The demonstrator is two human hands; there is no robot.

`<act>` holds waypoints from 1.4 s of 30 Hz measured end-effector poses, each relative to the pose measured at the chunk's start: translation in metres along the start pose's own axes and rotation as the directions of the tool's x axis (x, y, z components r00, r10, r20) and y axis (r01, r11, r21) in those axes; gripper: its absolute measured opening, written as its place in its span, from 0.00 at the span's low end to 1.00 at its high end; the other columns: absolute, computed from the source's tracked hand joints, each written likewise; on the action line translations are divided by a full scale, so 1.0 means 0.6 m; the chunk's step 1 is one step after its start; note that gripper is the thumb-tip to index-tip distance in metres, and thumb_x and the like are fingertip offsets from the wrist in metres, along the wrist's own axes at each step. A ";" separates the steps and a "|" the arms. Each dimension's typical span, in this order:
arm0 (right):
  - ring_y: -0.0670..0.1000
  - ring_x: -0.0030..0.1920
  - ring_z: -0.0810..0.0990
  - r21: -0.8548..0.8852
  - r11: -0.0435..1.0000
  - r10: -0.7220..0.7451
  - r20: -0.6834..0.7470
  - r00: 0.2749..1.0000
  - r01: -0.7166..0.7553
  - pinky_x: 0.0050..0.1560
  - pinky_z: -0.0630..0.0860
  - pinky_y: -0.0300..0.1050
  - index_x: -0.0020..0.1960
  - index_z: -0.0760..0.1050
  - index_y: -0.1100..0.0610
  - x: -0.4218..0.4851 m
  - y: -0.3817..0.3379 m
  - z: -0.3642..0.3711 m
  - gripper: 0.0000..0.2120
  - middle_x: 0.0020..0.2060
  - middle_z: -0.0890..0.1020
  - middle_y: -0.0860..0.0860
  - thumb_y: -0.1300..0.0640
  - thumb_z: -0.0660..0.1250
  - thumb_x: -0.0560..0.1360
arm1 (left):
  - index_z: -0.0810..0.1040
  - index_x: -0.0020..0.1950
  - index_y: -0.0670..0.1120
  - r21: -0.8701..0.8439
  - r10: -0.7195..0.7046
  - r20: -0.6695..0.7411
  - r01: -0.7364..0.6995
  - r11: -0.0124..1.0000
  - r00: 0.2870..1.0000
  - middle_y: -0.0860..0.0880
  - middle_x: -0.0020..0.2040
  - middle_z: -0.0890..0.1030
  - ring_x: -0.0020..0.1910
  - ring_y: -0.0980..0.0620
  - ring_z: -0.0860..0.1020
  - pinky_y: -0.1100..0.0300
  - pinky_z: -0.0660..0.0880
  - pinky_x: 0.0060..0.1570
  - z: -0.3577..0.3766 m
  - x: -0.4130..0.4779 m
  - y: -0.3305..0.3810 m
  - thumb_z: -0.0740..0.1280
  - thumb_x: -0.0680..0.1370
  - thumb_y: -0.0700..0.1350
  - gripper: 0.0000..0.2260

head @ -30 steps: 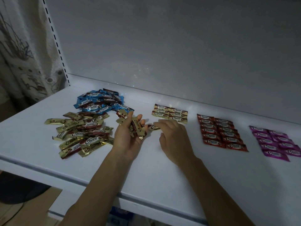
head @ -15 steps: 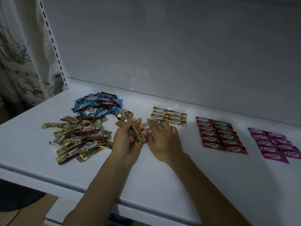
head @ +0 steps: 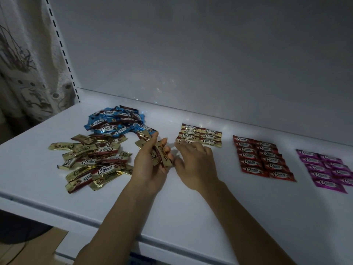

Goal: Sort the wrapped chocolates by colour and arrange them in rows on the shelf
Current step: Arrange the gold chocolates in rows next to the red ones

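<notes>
**Three colours rowed, two heaps left to sort**

Head view. Raised palm-up just above the white shelf (head: 191, 207), left hand (head: 150, 165), fingers (head: 164, 140) curled round a small fan of gold foil-wrapped chocolate bars (head: 161, 153). Likely held as ready stock, for feeding out one at a time. Just beside it, palm down, right hand (head: 196, 165), fingers spread and lightly bent, nothing seen pinched between them. Fingertips at the near left corner of the gold double row (head: 200, 135), the probable spot for the next bar.

To the left, loose heap of gold wrappers (head: 95, 161); behind it, touching at the edges, jumbled blue-wrapped heap (head: 116, 121). Further right, red double row (head: 261, 159) and magenta double row (head: 326, 169), each apart from its neighbour and roughly parallel, apparently for reading each colour separately.

Room: broad bare strip of shelf between hands and front lip, enough for growing the gold row toward the person. Close behind blue heap and gold row, grey back panel (head: 191, 54); little space there. Near the right frame edge, magenta row, margin beyond not visible. At the left end, slotted upright (head: 61, 48) and patterned curtain (head: 28, 73) as the limit.
</notes>
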State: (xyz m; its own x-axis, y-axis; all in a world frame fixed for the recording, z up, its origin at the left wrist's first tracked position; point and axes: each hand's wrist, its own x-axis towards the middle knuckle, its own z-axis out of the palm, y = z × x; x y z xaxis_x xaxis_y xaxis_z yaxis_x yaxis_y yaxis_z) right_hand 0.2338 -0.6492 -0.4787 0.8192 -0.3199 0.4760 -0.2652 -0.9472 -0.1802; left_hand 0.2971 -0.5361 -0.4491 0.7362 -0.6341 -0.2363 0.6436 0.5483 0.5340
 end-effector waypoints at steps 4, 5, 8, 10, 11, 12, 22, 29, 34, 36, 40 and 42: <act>0.58 0.61 0.77 0.030 0.999 0.015 0.047 0.999 -0.016 0.58 0.70 0.55 0.61 0.78 0.56 0.000 0.004 0.005 0.21 0.60 0.80 0.53 0.50 0.57 0.74 | 0.77 0.42 0.43 0.036 -0.006 0.027 0.005 0.999 1.000 0.49 0.32 0.75 0.26 0.55 0.73 0.65 0.72 0.25 0.011 -0.011 0.000 0.64 0.80 0.47 0.10; 0.59 0.62 0.76 0.032 0.999 0.017 0.055 0.998 -0.019 0.60 0.70 0.56 0.61 0.78 0.56 -0.001 0.005 0.006 0.22 0.60 0.80 0.53 0.49 0.55 0.74 | 0.77 0.45 0.43 0.053 0.008 0.028 -0.009 0.999 1.000 0.49 0.34 0.75 0.27 0.55 0.73 0.65 0.72 0.25 0.011 -0.011 -0.001 0.64 0.80 0.46 0.08; 0.60 0.65 0.74 0.060 0.998 -0.010 0.051 0.999 0.007 0.63 0.67 0.62 0.63 0.76 0.58 0.000 0.005 0.005 0.25 0.61 0.79 0.55 0.50 0.51 0.74 | 0.76 0.58 0.45 0.130 0.060 0.047 -0.065 0.989 0.997 0.49 0.37 0.76 0.29 0.55 0.73 0.64 0.71 0.26 0.014 -0.013 -0.004 0.65 0.80 0.46 0.09; 0.58 0.64 0.75 0.102 0.995 -0.016 -0.030 0.999 0.019 0.65 0.67 0.61 0.65 0.75 0.59 0.000 0.003 -0.001 0.24 0.60 0.80 0.56 0.52 0.51 0.75 | 0.77 0.54 0.46 0.221 0.080 0.083 -0.097 0.970 0.993 0.49 0.35 0.75 0.28 0.55 0.72 0.65 0.69 0.25 0.018 -0.016 -0.005 0.64 0.80 0.46 0.07; 0.56 0.61 0.77 0.166 0.986 0.011 -0.102 0.995 0.006 0.64 0.69 0.58 0.64 0.75 0.59 0.000 0.001 -0.006 0.23 0.57 0.81 0.55 0.53 0.52 0.76 | 0.77 0.51 0.46 0.261 0.090 0.095 -0.112 0.959 0.991 0.49 0.34 0.74 0.27 0.55 0.72 0.65 0.68 0.25 0.021 -0.019 -0.005 0.63 0.80 0.47 0.06; 0.53 0.57 0.78 0.291 0.957 0.065 -0.163 0.985 -0.015 0.61 0.72 0.53 0.61 0.77 0.59 0.000 -0.004 -0.016 0.20 0.54 0.82 0.52 0.54 0.53 0.76 | 0.77 0.49 0.47 0.292 0.100 0.103 -0.127 0.948 0.990 0.49 0.34 0.75 0.27 0.55 0.71 0.65 0.68 0.24 0.022 -0.020 -0.005 0.62 0.80 0.48 0.07; 0.44 0.44 0.75 0.632 0.758 0.155 0.066 0.986 -0.161 0.45 0.73 0.39 0.50 0.71 0.51 -0.009 -0.030 -0.078 0.18 0.46 0.77 0.45 0.46 0.75 0.67 | 0.76 0.57 0.47 0.382 0.208 0.098 -0.230 0.895 0.973 0.49 0.36 0.74 0.29 0.56 0.73 0.62 0.69 0.27 0.021 -0.014 -0.014 0.57 0.83 0.50 0.11; 0.44 0.35 0.77 0.528 0.808 0.228 0.126 0.965 -0.260 0.36 0.73 0.39 0.43 0.74 0.51 -0.032 -0.045 -0.063 0.04 0.34 0.78 0.43 0.53 0.68 0.74 | 0.73 0.46 0.46 0.348 0.173 0.043 -0.177 0.921 0.984 0.51 0.32 0.77 0.31 0.56 0.77 0.62 0.74 0.31 0.024 -0.017 -0.013 0.58 0.83 0.49 0.10; 0.38 0.34 0.77 0.661 0.674 0.320 0.139 0.937 -0.329 0.34 0.70 0.29 0.41 0.77 0.53 -0.029 -0.031 -0.060 0.04 0.34 0.80 0.43 0.59 0.68 0.74 | 0.74 0.45 0.45 0.367 0.159 0.084 -0.178 0.913 0.984 0.50 0.34 0.78 0.36 0.53 0.78 0.58 0.77 0.37 0.023 -0.015 -0.013 0.58 0.83 0.49 0.11; 0.36 0.34 0.76 0.678 0.664 0.323 0.118 0.939 -0.314 0.33 0.69 0.27 0.42 0.77 0.54 -0.028 -0.029 -0.062 0.03 0.34 0.79 0.42 0.60 0.68 0.74 | 0.75 0.48 0.43 0.408 0.145 0.132 -0.187 0.894 0.981 0.47 0.38 0.82 0.40 0.50 0.81 0.55 0.80 0.40 0.022 -0.014 -0.016 0.58 0.83 0.47 0.10; 0.41 0.33 0.79 0.710 0.621 0.345 0.132 0.929 -0.331 0.36 0.75 0.36 0.41 0.76 0.53 -0.022 -0.026 -0.064 0.04 0.33 0.80 0.45 0.59 0.69 0.73 | 0.77 0.46 0.43 0.527 0.128 0.264 -0.254 0.811 0.956 0.45 0.40 0.82 0.42 0.49 0.82 0.56 0.79 0.40 0.022 -0.018 -0.025 0.57 0.84 0.43 0.12; 0.50 0.37 0.82 0.755 0.533 0.407 0.168 0.898 -0.383 0.41 0.79 0.47 0.40 0.74 0.52 -0.016 -0.018 -0.070 0.03 0.35 0.82 0.51 0.55 0.68 0.72 | 0.75 0.45 0.40 0.569 0.163 0.277 -0.298 0.767 0.947 0.42 0.38 0.78 0.37 0.51 0.79 0.60 0.76 0.37 0.025 -0.021 -0.026 0.57 0.83 0.43 0.12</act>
State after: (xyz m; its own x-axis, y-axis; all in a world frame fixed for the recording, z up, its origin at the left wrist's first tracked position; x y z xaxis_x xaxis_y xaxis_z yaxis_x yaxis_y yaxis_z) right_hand 0.2074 -0.6367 -0.4455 0.7127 -0.6695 0.2096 -0.0710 -0.3661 -0.9279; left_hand 0.2745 -0.5450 -0.4423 0.7440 -0.6624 0.0878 0.1553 0.2992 0.9415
